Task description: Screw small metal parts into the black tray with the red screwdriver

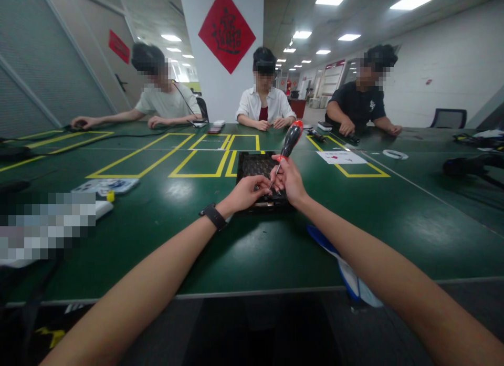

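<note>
A screwdriver (292, 137) with a red and black handle leans up and to the right, its shaft pointing down into a black tray-like case (252, 165). My right hand (290, 179) is closed around the screwdriver's lower part. Beside the screwdriver's tip, my left hand (250, 191) has its thumb and fingers pinched together over the case; what they hold, if anything, is too small to make out. The case lies on the green table (189, 250) in front of me, and both hands cover part of its inside. A dark band (213, 217) circles my left wrist.
Three people sit across the table. Left of me lie a patterned flat object (106, 186) and a blurred white item (104, 211). A blue and white object (348, 276) hangs over the front edge at right. Beyond are a paper sheet (340, 157) and a white ring (395, 154).
</note>
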A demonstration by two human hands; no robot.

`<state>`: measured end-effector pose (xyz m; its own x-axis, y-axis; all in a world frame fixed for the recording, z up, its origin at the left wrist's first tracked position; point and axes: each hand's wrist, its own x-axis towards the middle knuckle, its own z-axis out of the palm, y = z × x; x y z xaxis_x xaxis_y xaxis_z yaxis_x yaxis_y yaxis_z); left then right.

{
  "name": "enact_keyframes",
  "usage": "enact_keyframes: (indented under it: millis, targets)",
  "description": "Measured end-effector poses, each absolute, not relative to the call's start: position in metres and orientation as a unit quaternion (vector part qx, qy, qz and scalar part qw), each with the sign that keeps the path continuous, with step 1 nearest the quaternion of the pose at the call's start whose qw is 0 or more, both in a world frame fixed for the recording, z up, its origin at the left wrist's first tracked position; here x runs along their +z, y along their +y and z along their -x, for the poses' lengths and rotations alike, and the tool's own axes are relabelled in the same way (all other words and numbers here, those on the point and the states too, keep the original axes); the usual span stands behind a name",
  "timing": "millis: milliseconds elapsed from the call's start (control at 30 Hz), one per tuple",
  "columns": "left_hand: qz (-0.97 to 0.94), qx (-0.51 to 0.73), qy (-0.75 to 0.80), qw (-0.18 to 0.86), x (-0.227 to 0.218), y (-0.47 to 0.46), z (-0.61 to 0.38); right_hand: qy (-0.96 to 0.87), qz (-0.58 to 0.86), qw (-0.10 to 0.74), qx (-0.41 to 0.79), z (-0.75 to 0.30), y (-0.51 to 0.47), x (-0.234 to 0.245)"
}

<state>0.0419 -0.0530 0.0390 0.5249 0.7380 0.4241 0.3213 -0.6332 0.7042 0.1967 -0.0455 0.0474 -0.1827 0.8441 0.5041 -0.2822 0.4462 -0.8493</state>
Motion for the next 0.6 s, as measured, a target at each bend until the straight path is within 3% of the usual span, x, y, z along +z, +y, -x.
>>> enact_keyframes:
  millis: [600]
  targets:
    - [-0.841, 0.352, 0.379, 0.160, 0.0398, -0.0547, -0.0425, -0.635, 0.233, 0.592, 0.438, -0.1945, -0.0551, 0.0524]
